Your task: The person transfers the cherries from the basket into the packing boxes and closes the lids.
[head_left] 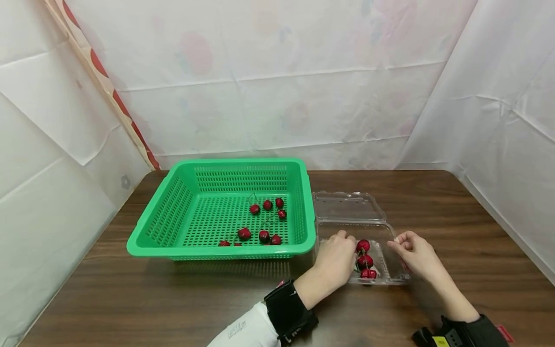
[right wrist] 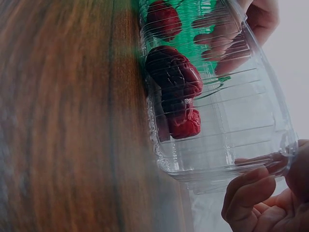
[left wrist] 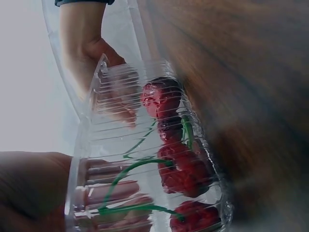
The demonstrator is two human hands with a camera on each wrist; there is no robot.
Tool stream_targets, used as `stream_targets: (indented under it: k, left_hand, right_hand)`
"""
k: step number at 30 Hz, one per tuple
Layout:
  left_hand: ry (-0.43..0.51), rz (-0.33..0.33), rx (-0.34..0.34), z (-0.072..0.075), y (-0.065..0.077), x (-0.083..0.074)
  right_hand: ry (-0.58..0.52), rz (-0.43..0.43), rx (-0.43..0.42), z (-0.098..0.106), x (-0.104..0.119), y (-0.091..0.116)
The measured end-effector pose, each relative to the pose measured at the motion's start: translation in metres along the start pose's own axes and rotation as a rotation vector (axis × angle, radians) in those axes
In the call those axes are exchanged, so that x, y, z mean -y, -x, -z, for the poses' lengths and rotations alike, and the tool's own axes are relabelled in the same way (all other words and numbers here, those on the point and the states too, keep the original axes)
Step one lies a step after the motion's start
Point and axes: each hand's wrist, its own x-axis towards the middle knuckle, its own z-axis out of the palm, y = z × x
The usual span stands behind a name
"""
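A clear plastic clamshell box lies with its lid folded back, and several dark red cherries with green stems sit inside. My left hand reaches over the left part of the box. Through the plastic in the left wrist view, its fingers extend down inside, near the cherries, with no cherry between them. My right hand pinches the box's right rim between thumb and fingers. The right wrist view has this right hand at the rim's corner.
A green plastic basket stands left of the box, close against it, with several cherries spread over its right side. Both rest on a dark brown wooden table. White sheets hang behind and at both sides.
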Motion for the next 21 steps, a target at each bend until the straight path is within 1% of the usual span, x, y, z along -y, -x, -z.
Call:
stream_targets:
  k: [4, 7, 18, 21]
  left_hand:
    - [-0.090, -0.016, -0.028, 0.002, 0.004, -0.004]
    - [-0.123, -0.026, -0.058, 0.004, 0.006, -0.005]
    - [-0.103, -0.053, -0.156, 0.027, 0.016, -0.001]
    - [-0.104, -0.055, -0.171, 0.032, 0.018, 0.002]
  right_hand:
    - [0.000, -0.009, 0.003, 0.000, -0.001, 0.001]
    - [-0.001, -0.006, 0.001, -0.001, -0.002, 0.002]
    - [-0.019, 0.021, -0.007, -0.001, -0.002, 0.000]
    - [-0.030, 0.023, -0.010, -0.001, -0.002, 0.000]
